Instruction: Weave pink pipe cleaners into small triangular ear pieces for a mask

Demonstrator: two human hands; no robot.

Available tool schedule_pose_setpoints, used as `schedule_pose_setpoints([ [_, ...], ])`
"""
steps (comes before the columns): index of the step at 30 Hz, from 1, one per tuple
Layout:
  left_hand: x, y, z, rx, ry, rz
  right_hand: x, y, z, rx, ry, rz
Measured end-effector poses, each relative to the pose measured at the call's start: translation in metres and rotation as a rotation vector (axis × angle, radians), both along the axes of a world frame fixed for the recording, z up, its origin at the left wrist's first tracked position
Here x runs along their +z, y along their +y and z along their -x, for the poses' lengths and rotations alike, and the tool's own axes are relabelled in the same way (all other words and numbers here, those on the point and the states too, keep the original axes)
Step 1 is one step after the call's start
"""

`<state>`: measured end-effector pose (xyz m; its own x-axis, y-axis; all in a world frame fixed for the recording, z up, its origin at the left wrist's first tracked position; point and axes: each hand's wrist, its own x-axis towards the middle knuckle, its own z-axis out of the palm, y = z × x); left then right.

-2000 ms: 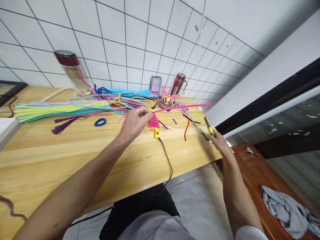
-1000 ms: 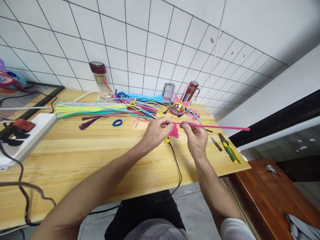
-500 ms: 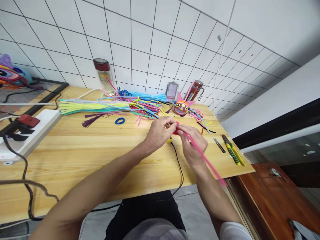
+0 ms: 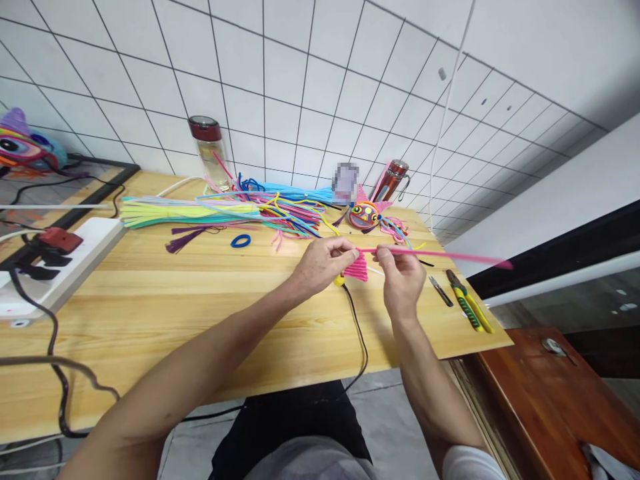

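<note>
My left hand (image 4: 325, 263) pinches a small ribbed piece of bent pink pipe cleaner (image 4: 356, 268) at its upper edge. From that piece a long straight pink pipe cleaner (image 4: 445, 253) runs out to the right. My right hand (image 4: 404, 277) has thumb and finger closed on this strand, a short way from the left fingertips. Just under the left fingers shows a yellow tool end (image 4: 340, 280) with a black cord; most of it is hidden. A thin white stick lies between the hands, partly covered.
Bundles of coloured pipe cleaners (image 4: 200, 212) lie along the back, near a glass bottle (image 4: 207, 153) and a red flask (image 4: 393, 180). A colourful mask-like figure (image 4: 365, 215) sits behind my hands. Pliers (image 4: 469, 301) and snips (image 4: 441, 291) lie right; a power strip (image 4: 95, 253) is left.
My right hand has moved right, away from my left. The pink strand has swung from slanting down toward me to nearly level, pointing right. More of the ribbed pink piece now shows.
</note>
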<state>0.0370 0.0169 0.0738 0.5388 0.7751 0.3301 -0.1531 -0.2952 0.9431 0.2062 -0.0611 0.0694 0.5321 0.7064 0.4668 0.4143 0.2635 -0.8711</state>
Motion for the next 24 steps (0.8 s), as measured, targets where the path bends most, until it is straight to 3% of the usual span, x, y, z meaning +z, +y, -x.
schedule_pose_setpoints([
  [2, 0.0, 0.001, 0.001, 0.026, 0.026, -0.026, -0.004, -0.008, 0.005, -0.096, -0.206, -0.083],
  [4, 0.0, 0.0, 0.001, 0.032, 0.048, -0.056, -0.007, -0.01, 0.005, -0.095, -0.197, -0.11],
  [6, -0.001, 0.0, 0.001, 0.015, 0.05, -0.074, -0.011, -0.006, 0.0, -0.007, 0.04, -0.083],
  [10, -0.002, 0.0, -0.001, -0.098, -0.024, -0.033, -0.016, 0.009, -0.015, 0.39, 0.636, 0.135],
  [13, -0.001, 0.001, -0.002, -0.154, -0.09, 0.034, -0.018, 0.012, -0.028, 0.479, 0.813, 0.2],
  [16, 0.002, 0.003, -0.001, -0.147, -0.139, 0.092, -0.02, 0.007, -0.043, 0.436, 0.694, 0.287],
  [22, 0.002, 0.003, -0.003, -0.076, -0.164, 0.194, -0.032, -0.007, -0.08, 0.368, 0.147, 0.693],
  [24, 0.0, 0.003, -0.004, -0.067, -0.166, 0.208, -0.033, -0.011, -0.086, 0.254, -0.06, 0.767],
])
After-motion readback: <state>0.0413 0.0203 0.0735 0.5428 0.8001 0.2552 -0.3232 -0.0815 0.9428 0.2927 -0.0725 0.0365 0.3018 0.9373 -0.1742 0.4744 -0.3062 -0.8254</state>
